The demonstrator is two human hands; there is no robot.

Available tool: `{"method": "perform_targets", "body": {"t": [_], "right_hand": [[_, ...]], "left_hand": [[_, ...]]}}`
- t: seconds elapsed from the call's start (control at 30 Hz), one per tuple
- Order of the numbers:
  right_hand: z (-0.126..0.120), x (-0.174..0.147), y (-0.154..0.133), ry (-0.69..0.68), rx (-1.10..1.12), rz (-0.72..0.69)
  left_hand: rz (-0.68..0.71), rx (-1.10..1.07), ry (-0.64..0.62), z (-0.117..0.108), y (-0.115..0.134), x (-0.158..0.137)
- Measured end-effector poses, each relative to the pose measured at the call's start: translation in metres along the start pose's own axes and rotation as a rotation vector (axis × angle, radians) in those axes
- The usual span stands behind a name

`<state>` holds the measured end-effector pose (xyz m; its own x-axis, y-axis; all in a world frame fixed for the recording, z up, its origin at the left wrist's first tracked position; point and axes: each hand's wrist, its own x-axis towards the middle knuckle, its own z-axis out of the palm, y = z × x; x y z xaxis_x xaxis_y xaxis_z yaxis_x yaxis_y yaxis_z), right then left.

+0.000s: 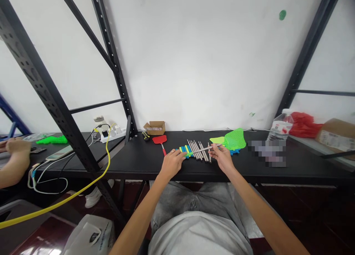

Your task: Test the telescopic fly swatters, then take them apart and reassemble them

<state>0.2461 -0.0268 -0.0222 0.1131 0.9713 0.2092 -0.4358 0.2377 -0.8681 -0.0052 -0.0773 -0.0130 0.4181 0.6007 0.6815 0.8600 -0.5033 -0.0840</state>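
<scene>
1. The left hand (172,162) rests at the near edge of the black table (138,160), its fingers curled onto the coloured grip end of a fly-swatter handle (194,151); it looks closed on that grip, though the fingertips are partly hidden.
2. The right hand (222,157) pinches the thin metal shaft of the same handle between thumb and fingers, so the rod spans from one hand to the other, slightly tilted.
3. The rod looks light, stiff and smooth. The bare metal is likely slippery, so the soft coloured grip is the surer place to hold; the shaft may flex if pressed mid-length.
4. Just beyond the hands, at 12 o'clock, lies a row of spare handles (195,149), metal shafts side by side with blue, yellow and green grips touching.
5. At 1 o'clock from the right hand lie green swatter heads (235,138), thin, floppy mesh plastic.
6. At 11 o'clock from the left hand lies a red swatter (160,139), with a small cardboard box (154,127) behind it.
7. At 2 o'clock stands a water bottle (280,127).
</scene>
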Motion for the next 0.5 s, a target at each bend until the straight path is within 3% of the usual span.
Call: {"method": "perform_targets", "body": {"t": [0.33, 0.5], "right_hand": [[0.0026, -0.0036, 0.0024, -0.18, -0.231, -0.004], [0.0038, -0.0038, -0.001, -0.152, -0.182, 0.024]], "left_hand": [[0.005, -0.022, -0.012, -0.0002, 0.0016, 0.0002], [-0.013, -0.022, 0.025, 0.0005, 0.0014, 0.0008]]}}
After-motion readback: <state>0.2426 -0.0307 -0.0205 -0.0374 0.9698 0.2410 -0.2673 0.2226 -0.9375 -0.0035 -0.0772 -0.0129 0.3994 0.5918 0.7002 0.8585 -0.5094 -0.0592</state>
